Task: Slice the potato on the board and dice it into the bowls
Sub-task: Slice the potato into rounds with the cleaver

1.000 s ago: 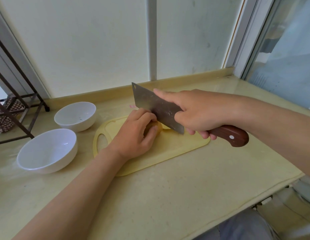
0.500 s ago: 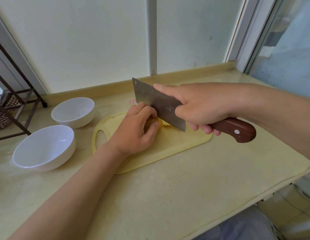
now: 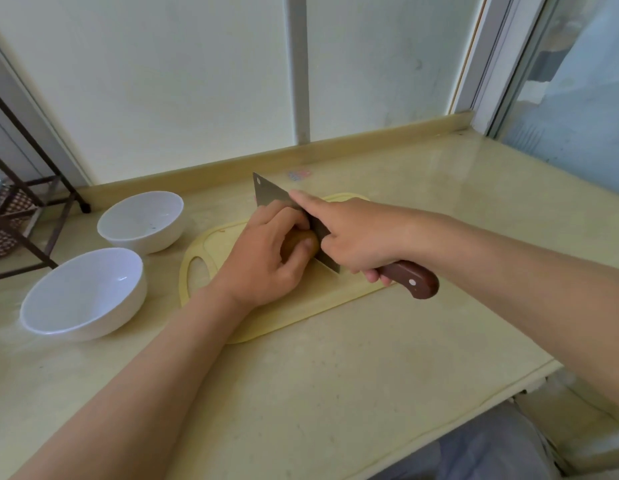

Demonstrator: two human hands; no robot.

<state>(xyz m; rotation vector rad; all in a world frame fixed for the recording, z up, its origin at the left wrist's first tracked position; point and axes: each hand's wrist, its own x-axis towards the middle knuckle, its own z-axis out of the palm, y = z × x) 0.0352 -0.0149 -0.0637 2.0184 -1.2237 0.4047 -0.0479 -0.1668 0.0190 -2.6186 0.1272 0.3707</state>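
- We are working on the board [image 3: 301, 306], bowls [image 3: 89, 323] waiting at its left.
- Our right hand [image 3: 353, 237] is gripping the knife [image 3: 266, 194], forefinger along its spine.
- Our left hand [image 3: 263, 261] is clamping the potato [image 3: 297, 241] mid-board; we are judging knuckles should lead fingertips.

We see a pale yellow countertop [image 3: 335, 393], edged at the back by a low raised strip [image 3: 370, 142] of the same colour. Behind it stand white wall panels [image 3: 162, 81], divided by a grey upright post [image 3: 297, 64]. At far left we note a dark metal rack [image 3: 27, 199] holding a checked basket [image 3: 3, 220]. A small pink-and-blue mark [image 3: 299, 174] lies on the countertop near the strip. A window [image 3: 578, 98] fills the right.
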